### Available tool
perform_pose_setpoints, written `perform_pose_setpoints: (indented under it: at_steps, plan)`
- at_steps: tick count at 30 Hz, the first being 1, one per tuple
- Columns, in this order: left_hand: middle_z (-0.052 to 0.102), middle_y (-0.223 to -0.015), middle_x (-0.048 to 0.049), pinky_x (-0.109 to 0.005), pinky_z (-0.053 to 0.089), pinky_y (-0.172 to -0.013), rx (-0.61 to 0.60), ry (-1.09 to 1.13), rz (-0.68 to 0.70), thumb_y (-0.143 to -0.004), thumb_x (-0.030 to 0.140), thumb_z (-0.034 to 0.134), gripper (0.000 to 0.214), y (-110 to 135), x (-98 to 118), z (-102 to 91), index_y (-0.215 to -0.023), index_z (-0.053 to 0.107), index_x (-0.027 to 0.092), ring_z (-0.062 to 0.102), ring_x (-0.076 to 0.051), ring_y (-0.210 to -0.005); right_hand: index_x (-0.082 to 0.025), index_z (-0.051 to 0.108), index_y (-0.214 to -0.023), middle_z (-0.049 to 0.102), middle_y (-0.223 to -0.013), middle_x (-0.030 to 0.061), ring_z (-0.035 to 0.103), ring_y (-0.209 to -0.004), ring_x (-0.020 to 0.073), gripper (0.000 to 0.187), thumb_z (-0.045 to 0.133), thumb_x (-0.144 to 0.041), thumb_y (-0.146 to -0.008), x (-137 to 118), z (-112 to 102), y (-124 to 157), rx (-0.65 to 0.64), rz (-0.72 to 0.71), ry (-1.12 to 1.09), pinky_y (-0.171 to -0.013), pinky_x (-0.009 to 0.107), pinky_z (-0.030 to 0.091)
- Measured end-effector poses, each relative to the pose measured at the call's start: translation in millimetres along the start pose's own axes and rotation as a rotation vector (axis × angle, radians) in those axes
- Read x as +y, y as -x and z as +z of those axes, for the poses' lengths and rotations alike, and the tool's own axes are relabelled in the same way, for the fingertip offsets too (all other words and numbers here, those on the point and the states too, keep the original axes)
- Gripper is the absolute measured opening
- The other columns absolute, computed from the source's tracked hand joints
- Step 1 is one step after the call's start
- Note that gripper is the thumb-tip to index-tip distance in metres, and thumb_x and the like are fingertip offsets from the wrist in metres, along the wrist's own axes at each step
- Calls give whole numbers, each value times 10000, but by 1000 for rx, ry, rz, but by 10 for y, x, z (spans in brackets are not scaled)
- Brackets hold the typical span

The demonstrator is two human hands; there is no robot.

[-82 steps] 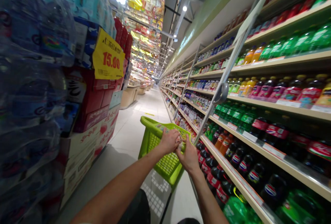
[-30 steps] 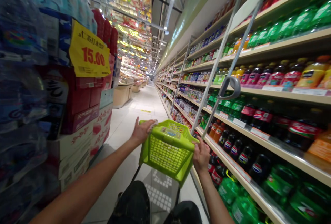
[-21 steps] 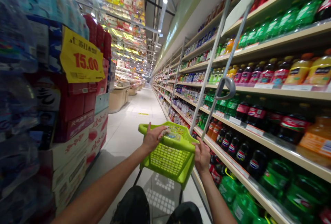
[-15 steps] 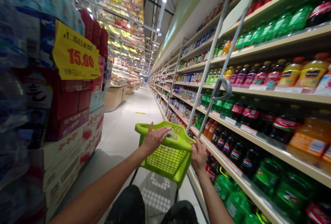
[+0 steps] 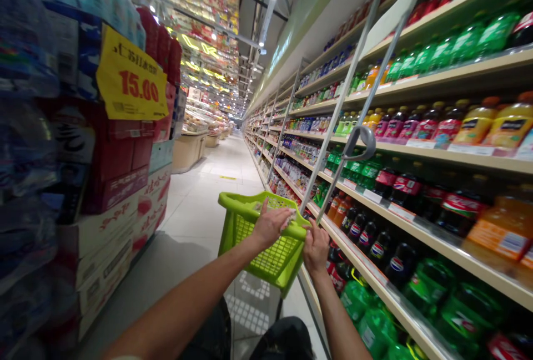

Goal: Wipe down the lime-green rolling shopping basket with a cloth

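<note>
A lime-green plastic shopping basket on a wheeled frame stands in the aisle in front of me. My left hand lies over its near rim, fingers curled on a small whitish wad pressed against the rim. My right hand is closed on the basket's near right corner, right beside the left hand. Both forearms reach in from the bottom of the view.
Long shelves of soft-drink bottles run along the right, close to the basket. A slanted metal pole with a ring leans against them. Stacked red cartons and water packs with a yellow 15.00 sign stand on the left. The tiled aisle stretches ahead.
My left hand has slid rightward along the basket's near rim until it is next to my right hand. The basket has turned slightly, and the view has shifted a little.
</note>
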State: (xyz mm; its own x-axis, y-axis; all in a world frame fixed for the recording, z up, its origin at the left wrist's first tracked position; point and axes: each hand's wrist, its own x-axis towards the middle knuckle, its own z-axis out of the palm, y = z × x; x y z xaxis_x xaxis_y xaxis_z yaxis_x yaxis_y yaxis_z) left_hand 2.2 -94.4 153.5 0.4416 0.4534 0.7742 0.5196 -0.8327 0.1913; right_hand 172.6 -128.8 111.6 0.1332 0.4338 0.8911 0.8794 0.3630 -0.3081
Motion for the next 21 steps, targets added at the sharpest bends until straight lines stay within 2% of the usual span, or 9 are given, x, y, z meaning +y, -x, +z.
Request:
perform_pose_setpoints:
  at_steps: [3,5,7,10,12,13,16,19,21]
  plan:
    - [593,-1149,-29,-516,-36,-1057,74,-45,-158,-813,160,405,323,33,-191,-102,-1100,526,245,544,-179,-1047,-146,460,-1178,613,-1033,99,581,-896,206,422,299,-340,-839,15,-96,-67,57,173,-114,-837,382,395]
    - [604,-1131,-29,-540,-22,-1050,113,-67,-250,-822,165,395,308,22,-205,-107,-1088,530,240,554,-184,-1029,-143,410,-1224,593,-1062,110,611,-806,192,456,277,-364,-848,-6,-136,-111,109,306,-196,-767,349,431]
    - [612,-1115,-19,-535,-10,-1054,67,-59,-176,-829,160,393,300,-21,-57,0,-1081,530,246,558,-174,-1021,-147,375,-1253,579,-1082,114,623,-719,179,480,264,-382,-850,-41,-142,-132,107,354,-240,-720,337,447]
    - [620,-1090,-15,-488,-4,-1073,-64,-41,101,-844,191,400,252,-92,302,274,-1042,547,243,551,-154,-1030,-128,403,-1238,562,-1116,135,604,-865,213,497,265,-398,-844,-73,-116,-107,86,291,-192,-780,360,437]
    - [615,-1098,-29,-462,0,-1081,-56,-53,143,-855,203,390,239,-105,430,383,-1026,556,225,538,-150,-1052,-108,437,-1208,560,-1124,150,550,-1001,235,498,266,-398,-841,-58,-110,-68,93,239,-140,-843,381,411]
    - [610,-1111,-33,-455,-3,-1083,-40,-57,135,-857,197,386,247,-95,423,385,-1039,552,220,533,-148,-1061,-101,447,-1198,561,-1122,153,538,-1024,235,494,265,-393,-843,-42,-116,-49,91,223,-125,-857,383,404]
    - [582,-1165,-32,-463,-26,-1081,12,-69,66,-846,159,393,300,-11,158,197,-1111,518,226,523,-148,-1080,-95,459,-1185,580,-1090,146,565,-971,216,479,259,-372,-850,1,-149,-24,62,205,-114,-856,374,411]
    - [569,-1183,-40,-516,-28,-1064,96,-134,-108,-827,148,407,324,67,-169,-66,-1120,518,227,529,-177,-1075,-101,471,-1179,594,-1063,134,577,-941,210,471,265,-367,-850,-20,-155,-64,62,206,-106,-854,380,417]
    - [576,-1172,-40,-533,-10,-1059,138,-168,-180,-827,142,398,329,89,-237,-117,-1118,522,233,538,-181,-1062,-113,487,-1164,583,-1093,129,561,-978,213,458,275,-368,-848,-72,-120,-116,80,203,-105,-868,388,412]
